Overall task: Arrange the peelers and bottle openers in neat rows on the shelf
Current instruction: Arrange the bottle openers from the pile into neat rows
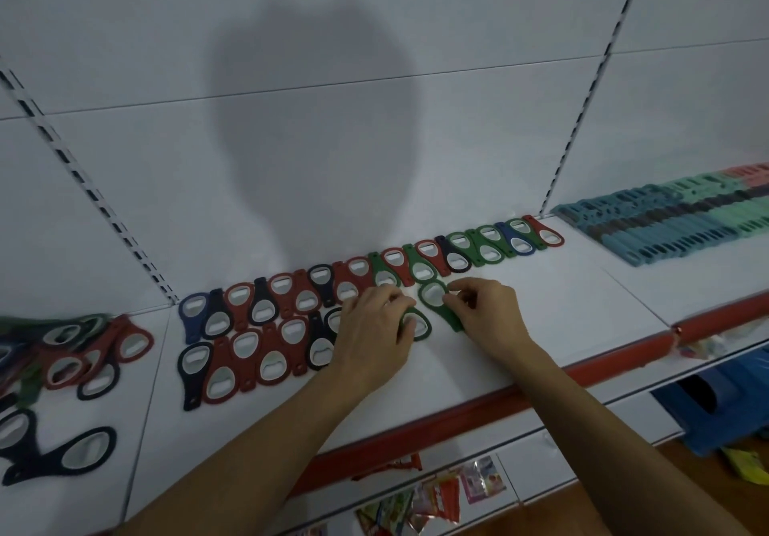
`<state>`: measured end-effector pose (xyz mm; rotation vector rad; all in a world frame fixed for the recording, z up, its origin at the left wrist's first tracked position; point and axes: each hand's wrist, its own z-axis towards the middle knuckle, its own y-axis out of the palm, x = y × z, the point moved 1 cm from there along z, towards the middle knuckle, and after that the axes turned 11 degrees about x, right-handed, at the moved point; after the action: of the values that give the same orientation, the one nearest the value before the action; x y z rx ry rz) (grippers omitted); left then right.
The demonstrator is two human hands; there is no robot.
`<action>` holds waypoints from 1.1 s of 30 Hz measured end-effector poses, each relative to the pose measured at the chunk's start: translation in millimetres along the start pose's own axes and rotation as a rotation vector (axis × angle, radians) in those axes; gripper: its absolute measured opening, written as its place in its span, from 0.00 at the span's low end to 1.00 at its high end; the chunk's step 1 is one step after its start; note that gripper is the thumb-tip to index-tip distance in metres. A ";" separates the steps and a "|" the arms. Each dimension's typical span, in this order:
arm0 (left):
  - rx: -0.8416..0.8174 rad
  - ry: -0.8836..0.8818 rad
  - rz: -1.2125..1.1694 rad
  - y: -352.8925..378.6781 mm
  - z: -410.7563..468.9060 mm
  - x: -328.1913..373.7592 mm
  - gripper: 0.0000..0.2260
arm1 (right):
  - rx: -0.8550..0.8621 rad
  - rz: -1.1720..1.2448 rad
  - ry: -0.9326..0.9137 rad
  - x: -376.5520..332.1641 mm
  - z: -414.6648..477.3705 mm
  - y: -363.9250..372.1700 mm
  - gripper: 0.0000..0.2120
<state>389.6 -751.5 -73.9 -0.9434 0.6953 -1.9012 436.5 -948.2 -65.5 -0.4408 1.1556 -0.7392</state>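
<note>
Left fingers clamp the nearer green opener, right fingers the farther opener (adjacent)

The bottle openers are coated in matt coloured plastic around dull metal inserts. The shelf is finished smooth and white, and is edged by a glossy red strip. The peelers are moulded in matt plastic.

Red, green, navy bottle openers — white shelf

Shelf bare at middle right; opener rows (packed) crowd left.
</note>
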 end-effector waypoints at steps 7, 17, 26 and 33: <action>0.073 0.064 0.075 8.8 -9.0 -1.5 0.08 | -0.079 0.049 -0.088 7.0 -1.5 -4.2 0.08; 0.055 0.061 0.065 11.8 -12.2 -2.4 0.09 | -0.073 -0.003 -0.261 7.0 -4.5 10.4 0.06; 0.069 0.070 0.065 11.0 -13.4 -2.2 0.08 | -0.082 -0.029 -0.339 7.1 -7.2 11.9 0.09; 0.070 0.087 0.046 9.7 -14.8 -3.2 0.11 | -0.142 -0.058 -0.345 2.9 -9.0 6.4 0.11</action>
<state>382.9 -751.8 -90.5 -0.7986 0.6911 -1.9220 430.6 -945.4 -74.8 -0.6953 0.8754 -0.6044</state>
